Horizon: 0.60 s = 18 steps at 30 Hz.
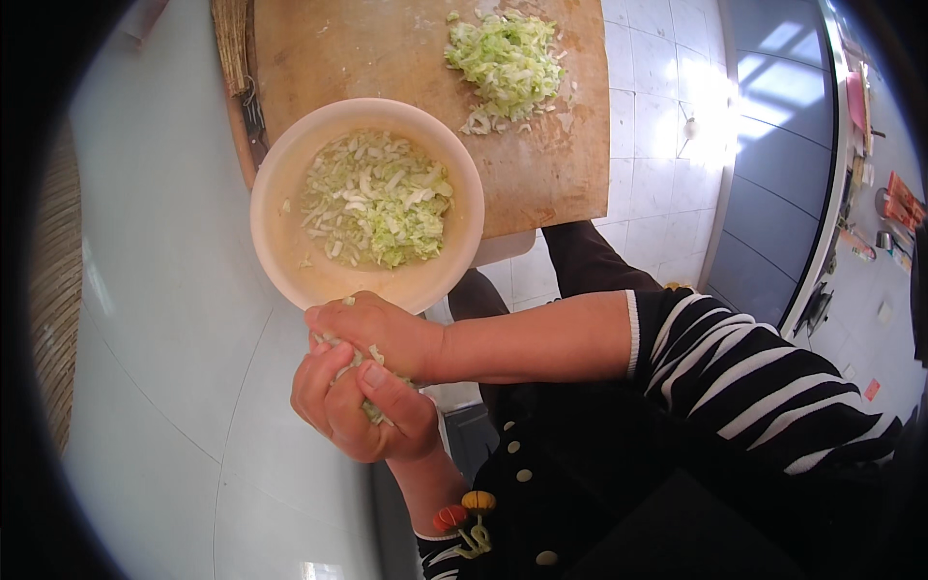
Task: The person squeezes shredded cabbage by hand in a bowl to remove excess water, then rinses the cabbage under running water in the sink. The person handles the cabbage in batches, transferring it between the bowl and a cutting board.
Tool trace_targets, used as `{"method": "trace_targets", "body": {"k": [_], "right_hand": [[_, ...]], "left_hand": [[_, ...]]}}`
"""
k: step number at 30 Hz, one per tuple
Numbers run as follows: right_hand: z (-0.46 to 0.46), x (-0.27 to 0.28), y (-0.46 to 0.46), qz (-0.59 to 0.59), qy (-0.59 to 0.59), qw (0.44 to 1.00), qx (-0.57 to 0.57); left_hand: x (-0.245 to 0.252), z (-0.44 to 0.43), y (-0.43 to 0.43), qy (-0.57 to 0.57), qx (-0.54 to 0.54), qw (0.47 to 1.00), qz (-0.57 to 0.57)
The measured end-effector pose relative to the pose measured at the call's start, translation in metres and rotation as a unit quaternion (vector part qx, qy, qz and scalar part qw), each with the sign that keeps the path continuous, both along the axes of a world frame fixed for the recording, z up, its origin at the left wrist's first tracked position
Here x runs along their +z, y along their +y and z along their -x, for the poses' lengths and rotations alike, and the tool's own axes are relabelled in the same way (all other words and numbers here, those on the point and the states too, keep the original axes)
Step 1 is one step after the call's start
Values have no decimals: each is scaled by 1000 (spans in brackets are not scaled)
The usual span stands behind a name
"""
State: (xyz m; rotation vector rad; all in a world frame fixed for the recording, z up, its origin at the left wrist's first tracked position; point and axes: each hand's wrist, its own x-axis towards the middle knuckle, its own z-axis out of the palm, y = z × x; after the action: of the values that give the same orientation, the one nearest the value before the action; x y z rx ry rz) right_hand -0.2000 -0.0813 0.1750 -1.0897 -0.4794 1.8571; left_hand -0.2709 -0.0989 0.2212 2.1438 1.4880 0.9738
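Observation:
My right hand (384, 330) presses down over my left hand (362, 413), both closed around a clump of chopped cabbage (378, 412). Bits of it poke out between the fingers, and one piece sticks to the back of my right hand. Just beyond the hands is a cream-coloured round basin (279, 239), its near rim right beside my right hand. Inside the basin, more chopped pale green cabbage (377, 199) lies in some liquid. A heap of chopped cabbage (507, 65) rests on a wooden board (362, 65) behind the basin.
A straw brush (230, 47) and utensils with metal tines (252, 116) lie along the board's left edge. A pale smooth surface (159, 290) extends at left, with woven material (54, 290) at the rim. White floor tiles (652, 130) and a dark panelled surface (779, 145) are at right.

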Motion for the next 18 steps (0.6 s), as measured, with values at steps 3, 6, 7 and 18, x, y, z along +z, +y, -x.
{"method": "trace_targets", "body": {"k": [3,6,7,18], "right_hand": [[0,2,0,-6,1,1000,13],[-1,2,-1,-56,-56,996,28],[-1,0,-2,-90,-98,990,34],[1,32,5,-111,-69,991,24]], "left_hand": [[2,1,-3,4,10,1000,9],[4,-1,-4,-7,12,1000,7],[4,-1,-3,-7,8,1000,8],[25,-7,0,-50,46,996,-60]]}}
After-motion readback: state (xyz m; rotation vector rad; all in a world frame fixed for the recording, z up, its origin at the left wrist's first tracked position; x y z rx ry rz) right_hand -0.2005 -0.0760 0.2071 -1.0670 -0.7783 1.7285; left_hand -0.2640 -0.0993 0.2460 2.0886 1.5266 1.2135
